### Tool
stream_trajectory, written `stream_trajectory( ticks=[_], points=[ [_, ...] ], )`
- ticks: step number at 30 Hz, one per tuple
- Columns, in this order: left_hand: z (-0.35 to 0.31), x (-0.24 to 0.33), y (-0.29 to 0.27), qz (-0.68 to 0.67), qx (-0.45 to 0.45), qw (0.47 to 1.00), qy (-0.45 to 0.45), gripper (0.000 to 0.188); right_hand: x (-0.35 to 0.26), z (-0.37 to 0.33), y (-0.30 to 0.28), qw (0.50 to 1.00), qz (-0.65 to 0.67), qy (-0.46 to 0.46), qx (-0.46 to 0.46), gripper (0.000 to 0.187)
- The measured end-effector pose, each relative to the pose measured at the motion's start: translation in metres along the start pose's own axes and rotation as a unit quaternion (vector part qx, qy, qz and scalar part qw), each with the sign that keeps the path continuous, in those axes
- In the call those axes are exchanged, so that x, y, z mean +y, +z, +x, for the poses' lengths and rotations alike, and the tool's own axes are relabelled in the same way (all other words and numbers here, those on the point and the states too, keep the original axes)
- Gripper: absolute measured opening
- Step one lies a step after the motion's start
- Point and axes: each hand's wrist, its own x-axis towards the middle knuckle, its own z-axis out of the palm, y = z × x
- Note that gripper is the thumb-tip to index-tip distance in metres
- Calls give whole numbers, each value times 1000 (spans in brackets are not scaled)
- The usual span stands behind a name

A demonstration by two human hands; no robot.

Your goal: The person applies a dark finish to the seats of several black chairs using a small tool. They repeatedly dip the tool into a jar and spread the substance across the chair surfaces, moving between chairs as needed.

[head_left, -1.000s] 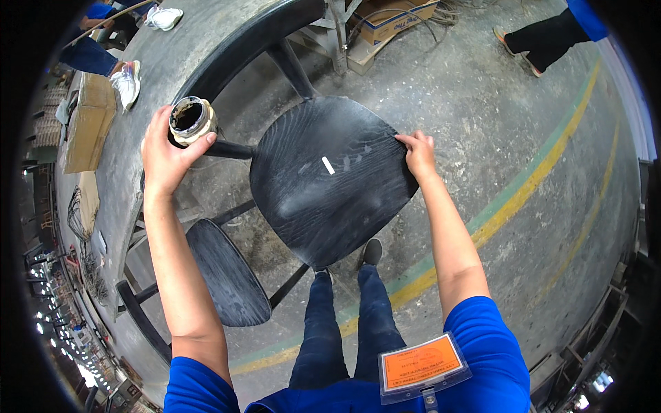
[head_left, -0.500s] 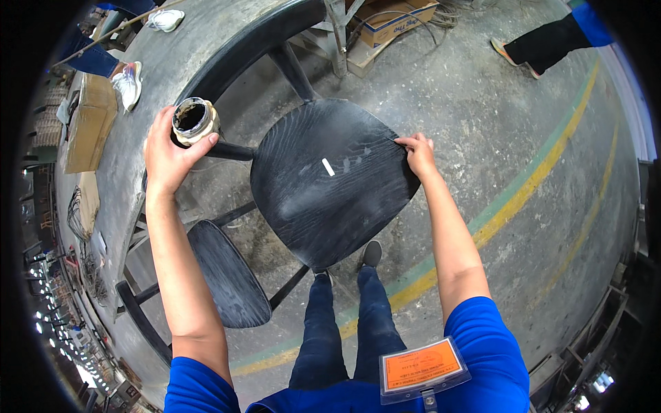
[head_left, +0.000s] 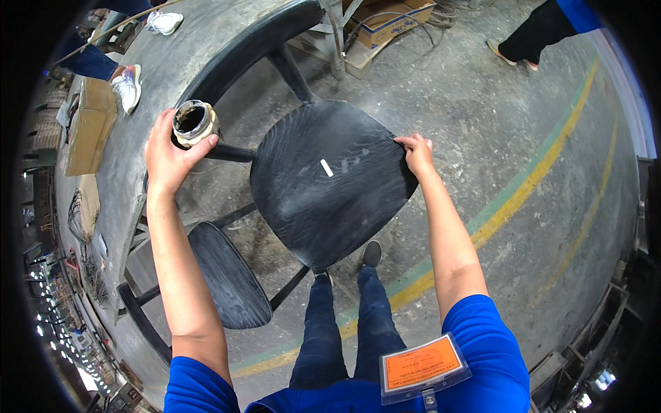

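Note:
In front of me stands a black wooden chair with a curved backrest [head_left: 237, 48] and a broad seat [head_left: 323, 199]. A short white stick [head_left: 326, 168] lies on the seat. My left hand [head_left: 171, 151] is wrapped round a small open jar [head_left: 195, 122] with dark stuff inside, beside the chair's backrest and armrest. My right hand [head_left: 417, 153] is closed at the seat's right edge, its thumb and forefinger pinched there. Whether those fingers hold the seat edge or some small thing cannot be made out.
A second black chair [head_left: 231, 282] stands at the lower left, partly behind my left forearm. Cardboard boxes stand at the left [head_left: 91, 127] and top [head_left: 396, 22]. Another person's shoe [head_left: 127, 88] shows at the upper left, and someone's dark trouser leg [head_left: 540, 38] at the upper right.
The person at the upper right has shifted slightly toward the top of the view. Both my hands stay nearly where they were, and the jar stays in my left hand.

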Motion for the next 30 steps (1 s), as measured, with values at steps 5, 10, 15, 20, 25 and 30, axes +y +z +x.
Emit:
stream_trajectory(
  ticks=[5,10,15,20,25,30],
  points=[
    [1,-3,1,6,6,1000,10,72,3,-8,-11,999,19,4,-47,37],
    [2,-7,3,4,8,1000,14,74,-5,-20,-11,999,19,-15,-43,37],
    [1,-10,4,24,14,999,22,75,-12,-27,-3,998,-17,-51,27,37],
    [2,-10,4,17,12,1000,10,74,-14,-31,2,994,-73,-61,46,34],
    [2,-7,3,15,15,1000,15,72,-16,-34,3,992,-90,-74,56,31],
    [2,-6,3,19,4,1000,9,72,-14,-31,1,997,-39,-63,9,33]
  ],
)
